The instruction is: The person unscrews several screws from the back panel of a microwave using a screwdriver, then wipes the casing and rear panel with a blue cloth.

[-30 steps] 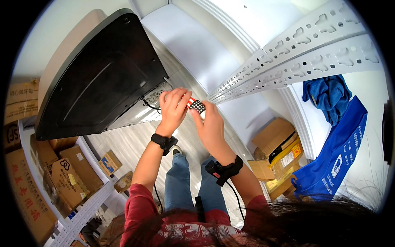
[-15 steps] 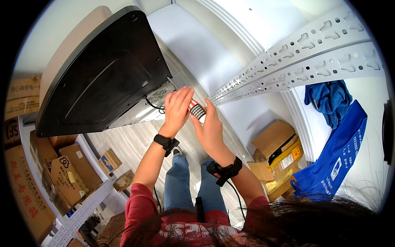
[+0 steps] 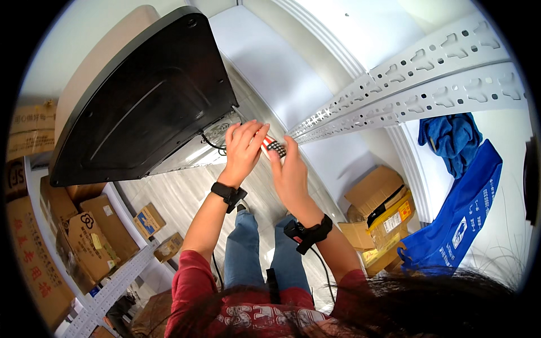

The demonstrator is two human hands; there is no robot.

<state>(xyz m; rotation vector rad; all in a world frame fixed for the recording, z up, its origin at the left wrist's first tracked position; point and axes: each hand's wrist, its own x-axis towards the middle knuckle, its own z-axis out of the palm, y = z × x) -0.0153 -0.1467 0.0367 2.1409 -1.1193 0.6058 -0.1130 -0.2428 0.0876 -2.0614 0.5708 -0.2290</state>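
A small patterned cylinder point(image 3: 275, 148), with red-and-white stripes at one end and a black-and-white dotted band, sits between my hands. My left hand point(image 3: 242, 155) curls its fingers over the striped end. From the other side, my right hand point(image 3: 291, 179) holds the dotted part between thumb and fingers. Both hands hide much of the cylinder, so its exact kind is unclear. Just beyond and left of my left hand is a large black curved panel point(image 3: 149, 101), with a thin black cable point(image 3: 208, 143) by its lower edge.
White perforated shelf posts point(image 3: 406, 87) slant in at the right. An open cardboard box point(image 3: 375, 194) with a yellow package point(image 3: 391, 217) stands below a blue bag point(image 3: 456, 219) and blue cloth point(image 3: 451, 141). Brown boxes point(image 3: 93, 245) fill the left shelves; smaller boxes point(image 3: 149, 221) stand nearby.
The cylinder has turned: a dotted band shows where black-and-white rings were. My right hand has shifted slightly, covering its pale end. My left hand stays nearly in place.
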